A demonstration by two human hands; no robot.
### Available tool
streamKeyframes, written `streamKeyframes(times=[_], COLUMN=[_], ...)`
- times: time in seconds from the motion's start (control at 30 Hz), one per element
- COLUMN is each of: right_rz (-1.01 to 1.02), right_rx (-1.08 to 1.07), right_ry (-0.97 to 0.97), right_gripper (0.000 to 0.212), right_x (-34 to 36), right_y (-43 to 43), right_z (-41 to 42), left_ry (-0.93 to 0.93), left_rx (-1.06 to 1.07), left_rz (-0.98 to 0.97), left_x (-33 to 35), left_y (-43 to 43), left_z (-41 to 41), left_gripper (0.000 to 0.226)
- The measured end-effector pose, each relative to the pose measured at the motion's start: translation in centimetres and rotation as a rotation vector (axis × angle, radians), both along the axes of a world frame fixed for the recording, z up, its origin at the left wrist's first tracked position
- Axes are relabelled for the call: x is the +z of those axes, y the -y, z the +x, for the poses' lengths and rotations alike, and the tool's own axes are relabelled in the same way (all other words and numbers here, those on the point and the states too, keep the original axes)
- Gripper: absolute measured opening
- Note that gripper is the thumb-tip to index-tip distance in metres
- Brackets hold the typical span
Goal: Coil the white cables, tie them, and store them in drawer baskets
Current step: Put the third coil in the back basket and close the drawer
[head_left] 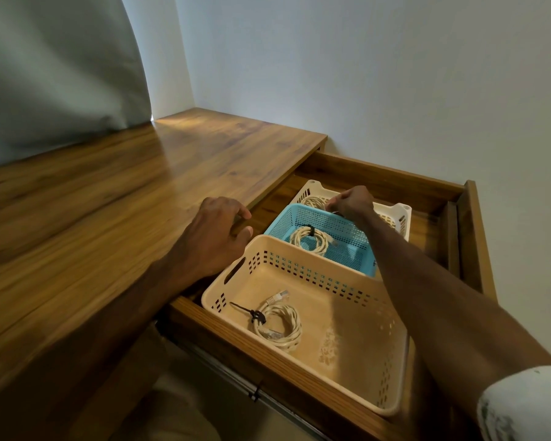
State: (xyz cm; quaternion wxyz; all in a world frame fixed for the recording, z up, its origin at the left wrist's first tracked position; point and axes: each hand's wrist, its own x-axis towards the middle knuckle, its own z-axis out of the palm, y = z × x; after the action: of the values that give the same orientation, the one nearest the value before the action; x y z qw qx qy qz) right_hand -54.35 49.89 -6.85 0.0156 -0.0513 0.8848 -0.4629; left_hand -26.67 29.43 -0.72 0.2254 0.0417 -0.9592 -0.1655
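An open wooden drawer holds three baskets in a row. The near beige basket contains a coiled white cable bound with a black tie. The middle blue basket holds a second tied coil. In the far white basket lies a third coil, partly hidden by my right hand, which reaches into that basket and pinches the coil with curled fingers. My left hand rests on the desk edge beside the drawer, fingers loosely bent, holding nothing.
The wooden desk top stretches to the left and back. A grey curtain hangs at the far left, with white walls behind and to the right. The drawer front juts toward me.
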Motion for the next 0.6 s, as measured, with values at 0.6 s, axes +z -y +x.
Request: streamKeyframes(times=[0.6], right_rz=[-0.018], right_rx=[0.033], right_ry=[-0.065], right_gripper=[0.007], right_x=[0.0], right_y=[0.1], right_z=[0.1], left_ry=[0.275], left_rx=[-0.515], left_rz=[0.182], left_x=[3.3], left_y=[-3.7], left_z=[2.3], left_gripper=[0.015])
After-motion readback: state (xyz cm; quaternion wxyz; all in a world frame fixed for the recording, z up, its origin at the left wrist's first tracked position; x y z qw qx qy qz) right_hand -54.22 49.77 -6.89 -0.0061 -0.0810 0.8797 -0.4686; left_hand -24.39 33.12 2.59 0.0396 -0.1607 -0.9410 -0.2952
